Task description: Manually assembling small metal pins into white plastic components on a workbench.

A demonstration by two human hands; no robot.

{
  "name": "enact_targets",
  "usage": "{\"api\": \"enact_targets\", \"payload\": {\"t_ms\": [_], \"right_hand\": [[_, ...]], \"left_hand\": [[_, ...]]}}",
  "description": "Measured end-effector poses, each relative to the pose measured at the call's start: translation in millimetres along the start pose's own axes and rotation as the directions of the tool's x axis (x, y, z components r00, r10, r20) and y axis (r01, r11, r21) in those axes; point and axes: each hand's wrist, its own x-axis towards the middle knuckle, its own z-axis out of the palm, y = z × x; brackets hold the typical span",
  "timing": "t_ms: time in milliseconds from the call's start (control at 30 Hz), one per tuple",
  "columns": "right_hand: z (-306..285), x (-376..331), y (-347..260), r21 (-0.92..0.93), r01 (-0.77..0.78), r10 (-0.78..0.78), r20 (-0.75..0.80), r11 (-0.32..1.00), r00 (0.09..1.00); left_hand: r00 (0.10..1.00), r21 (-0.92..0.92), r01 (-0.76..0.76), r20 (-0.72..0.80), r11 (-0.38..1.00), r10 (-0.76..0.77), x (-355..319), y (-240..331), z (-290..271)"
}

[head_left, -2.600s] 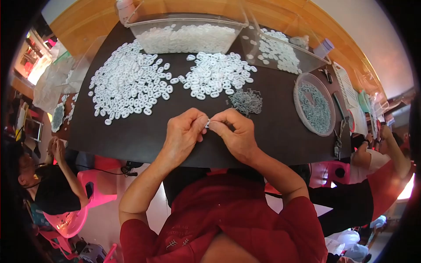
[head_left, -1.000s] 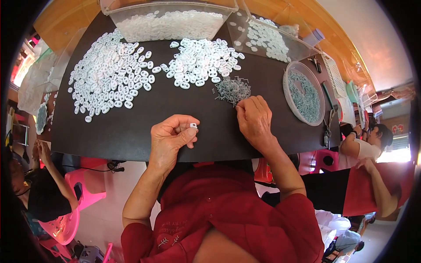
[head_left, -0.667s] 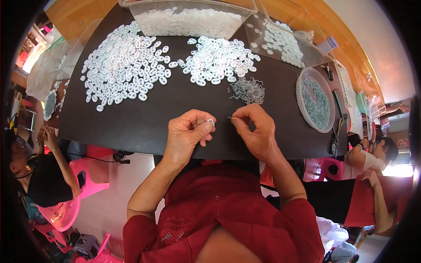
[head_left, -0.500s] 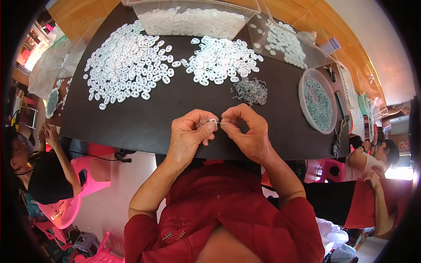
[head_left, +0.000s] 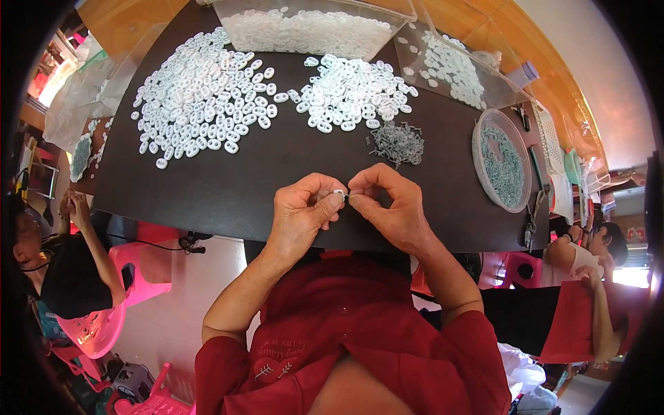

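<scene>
My left hand (head_left: 302, 211) pinches a small white plastic ring (head_left: 339, 193) between thumb and forefinger, above the near edge of the dark table (head_left: 228, 187). My right hand (head_left: 389, 205) meets it from the right, fingertips pressed against the ring and closed on a tiny metal pin that is barely visible. A small heap of grey metal pins (head_left: 397, 143) lies just beyond my right hand. Two spreads of white rings lie farther back, a large left spread (head_left: 204, 97) and a middle spread (head_left: 353, 93).
A clear tub of white rings (head_left: 311, 31) stands at the far edge, with a clear tray of rings (head_left: 449, 66) to its right. A round dish of grey pins (head_left: 501, 166) sits at right. People sit on pink stools at lower left (head_left: 62, 270) and right (head_left: 588, 263).
My right hand went out to the pin heap, came back with a pin and now meets my left hand at the ring. The two hands have closed together.
</scene>
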Motion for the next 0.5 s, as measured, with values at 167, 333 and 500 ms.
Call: {"api": "enact_targets", "payload": {"t_ms": [167, 333, 500], "right_hand": [[-2.0, -0.7, 1.0, -0.006, -0.01, 0.01, 0.035, 1.0, 0.999], [-1.7, -0.2, -0.4, 0.014, -0.051, 0.051, 0.05, 0.999, 0.997], [-1.3, 1.2, 0.8, 0.061, -0.102, 0.1, 0.041, 0.993, 0.994]], "left_hand": [[1.0, 0.008, -0.005, 0.003, 1.0, 0.005, -0.2, -1.1, 0.1], [1.0, 0.041, 0.002, 0.002, 0.999, -0.002, -1.8, -0.3, 0.2], [1.0, 0.061, 0.0, -0.004, 0.998, 0.001, -1.5, -2.7, -0.3]]}}
